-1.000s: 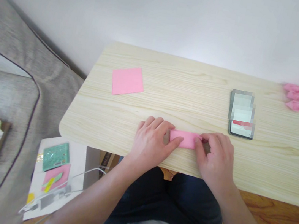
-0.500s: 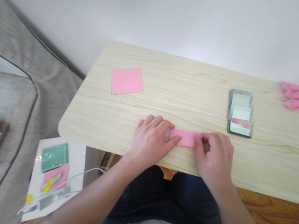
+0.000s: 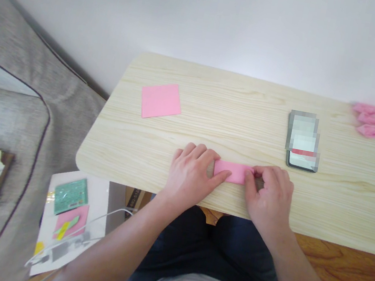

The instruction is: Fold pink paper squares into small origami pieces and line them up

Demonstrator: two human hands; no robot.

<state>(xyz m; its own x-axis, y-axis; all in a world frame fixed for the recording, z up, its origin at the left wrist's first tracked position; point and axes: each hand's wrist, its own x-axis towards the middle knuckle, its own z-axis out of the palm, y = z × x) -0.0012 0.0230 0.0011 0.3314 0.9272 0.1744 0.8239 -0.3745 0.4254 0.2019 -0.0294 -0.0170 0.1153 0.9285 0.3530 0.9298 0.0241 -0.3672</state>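
Note:
A pink strip of folded paper [image 3: 234, 172] lies flat on the light wooden table [image 3: 235, 115] near its front edge. My left hand [image 3: 191, 172] rests at the strip's left end, its thumb lying on the paper and its fingers curled at the upper left corner. At the other end my right hand [image 3: 271, 191] pinches the paper's right edge between thumb and index finger. The undersides of the fingertips are hidden. Farther back on the left is a flat pink sheet of paper [image 3: 161, 101].
A phone [image 3: 304, 141] with a blurred screen lies right of centre. Several folded pink paper pieces [image 3: 370, 131] sit at the far right corner. Below left, a white surface [image 3: 100, 193] bears a green packet [image 3: 71, 195], pink paper and white cables. A grey sofa [image 3: 63, 123] stands left.
The view has shifted very slightly. Both hands keep their places on the folded paper, and the left thumb has slid a touch to the right.

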